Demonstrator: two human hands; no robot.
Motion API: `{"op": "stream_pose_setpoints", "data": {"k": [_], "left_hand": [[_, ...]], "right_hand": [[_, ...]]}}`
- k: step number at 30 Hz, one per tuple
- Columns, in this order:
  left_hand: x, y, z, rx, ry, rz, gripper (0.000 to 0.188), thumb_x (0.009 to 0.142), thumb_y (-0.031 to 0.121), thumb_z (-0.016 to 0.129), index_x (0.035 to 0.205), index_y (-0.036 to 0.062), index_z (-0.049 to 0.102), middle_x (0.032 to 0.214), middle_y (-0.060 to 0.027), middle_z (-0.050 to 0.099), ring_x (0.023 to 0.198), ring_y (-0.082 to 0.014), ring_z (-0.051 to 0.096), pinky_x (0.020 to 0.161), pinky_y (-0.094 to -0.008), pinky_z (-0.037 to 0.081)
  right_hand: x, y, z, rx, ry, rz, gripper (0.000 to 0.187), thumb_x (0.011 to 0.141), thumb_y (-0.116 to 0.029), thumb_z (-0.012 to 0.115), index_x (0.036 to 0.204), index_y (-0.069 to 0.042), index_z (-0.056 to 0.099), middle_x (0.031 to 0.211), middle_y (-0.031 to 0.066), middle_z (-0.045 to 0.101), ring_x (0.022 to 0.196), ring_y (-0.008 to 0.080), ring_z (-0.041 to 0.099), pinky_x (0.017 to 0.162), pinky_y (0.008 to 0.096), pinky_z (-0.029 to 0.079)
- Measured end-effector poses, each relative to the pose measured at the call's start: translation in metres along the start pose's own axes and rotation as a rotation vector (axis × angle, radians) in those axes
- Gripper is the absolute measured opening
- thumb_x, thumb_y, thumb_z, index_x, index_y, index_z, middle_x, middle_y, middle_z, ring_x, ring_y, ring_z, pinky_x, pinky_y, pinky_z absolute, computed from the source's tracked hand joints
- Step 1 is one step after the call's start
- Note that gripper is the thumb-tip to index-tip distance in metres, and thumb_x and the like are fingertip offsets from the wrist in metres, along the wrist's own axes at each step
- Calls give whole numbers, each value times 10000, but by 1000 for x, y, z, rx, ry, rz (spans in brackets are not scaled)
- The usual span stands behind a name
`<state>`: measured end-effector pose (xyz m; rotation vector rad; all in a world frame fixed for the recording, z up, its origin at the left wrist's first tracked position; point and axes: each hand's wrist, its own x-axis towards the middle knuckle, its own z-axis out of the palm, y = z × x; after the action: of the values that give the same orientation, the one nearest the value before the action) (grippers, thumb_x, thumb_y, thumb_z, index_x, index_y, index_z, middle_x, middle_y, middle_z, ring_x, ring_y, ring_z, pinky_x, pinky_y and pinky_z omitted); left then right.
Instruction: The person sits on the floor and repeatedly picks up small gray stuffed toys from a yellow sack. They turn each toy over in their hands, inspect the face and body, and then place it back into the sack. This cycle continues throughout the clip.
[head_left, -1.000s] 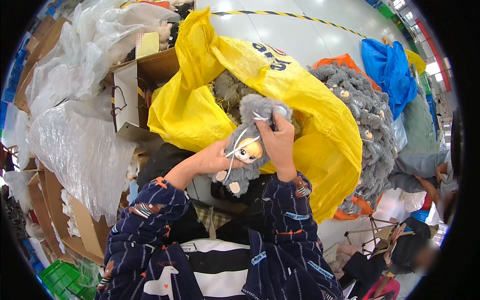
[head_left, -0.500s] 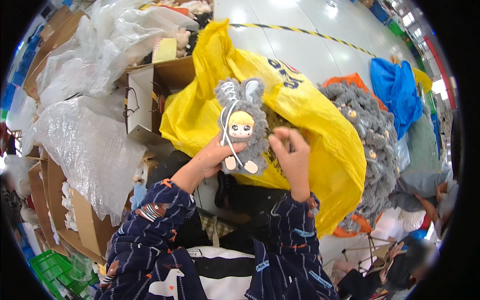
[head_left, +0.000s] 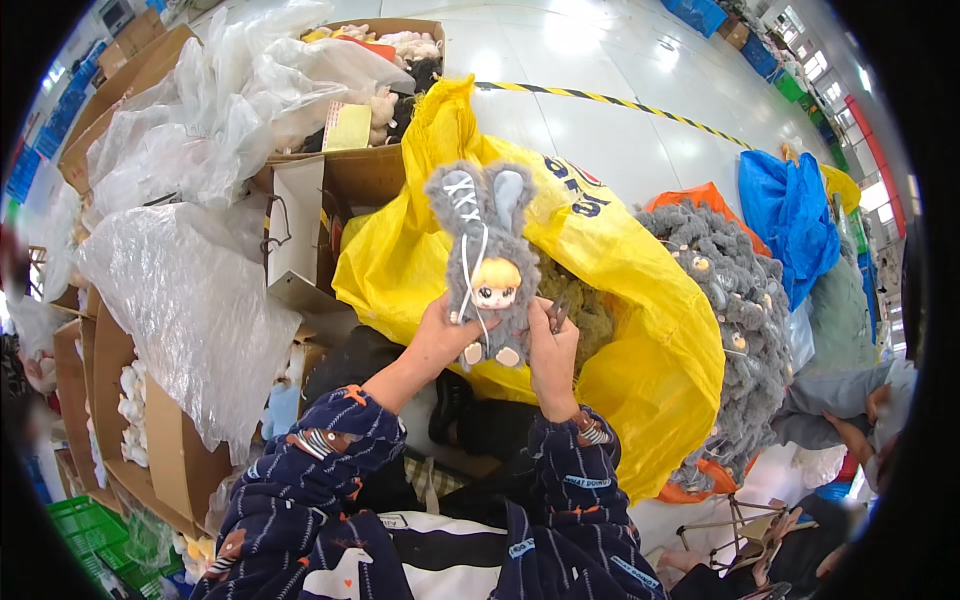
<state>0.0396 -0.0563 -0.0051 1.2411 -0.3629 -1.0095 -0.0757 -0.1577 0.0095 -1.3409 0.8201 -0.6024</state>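
Observation:
A grey fluffy plush doll with long rabbit ears, a blond-fringed doll face and pale feet faces up in front of me. White lacing crosses one ear, and a white cord hangs from it down past the face. My left hand is closed round the doll's lower left side. At its lower right side my right hand is closed, thumb against the fur. A small dark metallic tool sticks out between its fingers; its exact kind is unclear. Behind the doll lies an open yellow sack.
More grey plush dolls are heaped in an orange sack at the right. Cardboard boxes and clear plastic sheeting stand left. A blue bag is at the far right, near a co-worker's arm. Striped tape crosses the floor.
The right hand has come down and left to the doll's side. The doll has moved slightly lower, its ears now more upright. My view has shifted a little.

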Motion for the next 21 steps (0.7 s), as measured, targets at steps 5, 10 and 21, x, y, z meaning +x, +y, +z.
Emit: {"op": "stream_pose_setpoints", "data": {"k": [5, 10, 21], "left_hand": [[1, 0, -9, -165, -26, -47, 359, 796, 108, 655, 1109, -27, 542, 1014, -81, 614, 888, -143, 593, 775, -281, 480], [-1, 0, -5, -132, -112, -53, 371, 803, 93, 646, 1138, -10, 526, 1048, -66, 596, 904, -132, 575, 787, -273, 467], [5, -2, -12, -299, 68, -18, 330, 816, 121, 647, 1102, -3, 536, 1006, -51, 605, 878, -119, 572, 759, -260, 464]], "right_hand": [[-3, 3, 4, -97, -121, -146, 248, 869, -79, 561, 1049, 91, 548, 823, 53, 610, 754, 110, 613, 659, 222, 468], [2, 5, -1, -102, -86, -211, 159, 854, -58, 536, 955, 66, 540, 734, 58, 579, 635, 94, 571, 583, 215, 446], [-8, -9, -2, -153, -350, -144, 349, 791, -88, 653, 1111, 6, 551, 730, 25, 586, 614, 63, 527, 568, 189, 430]]}}
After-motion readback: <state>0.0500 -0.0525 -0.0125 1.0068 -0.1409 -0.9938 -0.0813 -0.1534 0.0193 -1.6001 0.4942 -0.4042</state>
